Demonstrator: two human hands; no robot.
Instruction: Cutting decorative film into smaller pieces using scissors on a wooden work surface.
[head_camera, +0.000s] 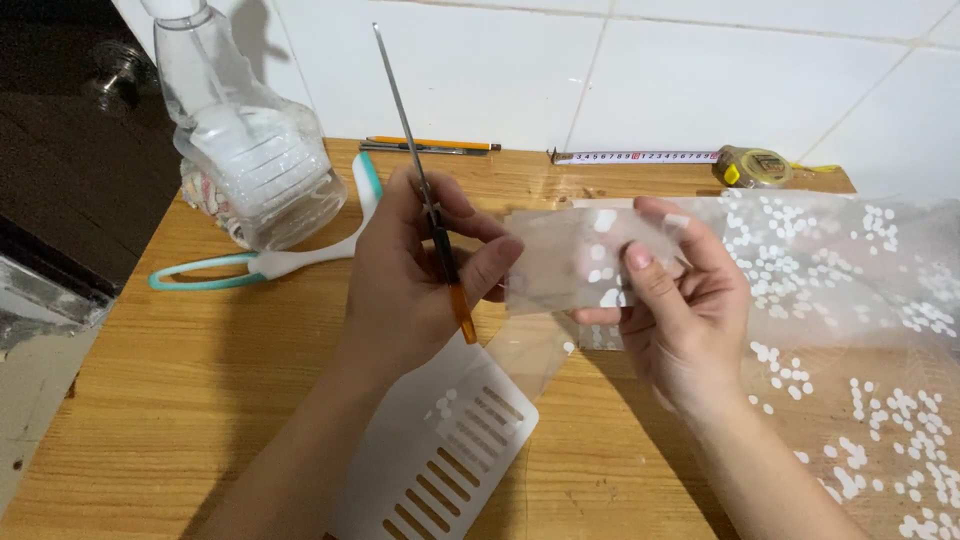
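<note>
A small piece of clear plastic film printed with white dots is being pinched flat above the middle of the worktop by the right hand, thumb on top and fingers behind, its grip clamped on the piece. The piece is looking already separate from the large sheet of the same dotted film, which is draping over the right edge of the worktop, so by my judgement a cut is done and more trimming may be left. The left hand is holding a pair of scissors with orange handles, its grip closed around them, the long blades pointing up and seeming shut.

Below the hands a white slotted plastic plate is lying on the wooden worktop. Toward the back left corner a clear plastic spray bottle is standing beside a white and teal handled tool. Along the back edge a pencil and a yellow tape measure are lying against a white tiled wall.
</note>
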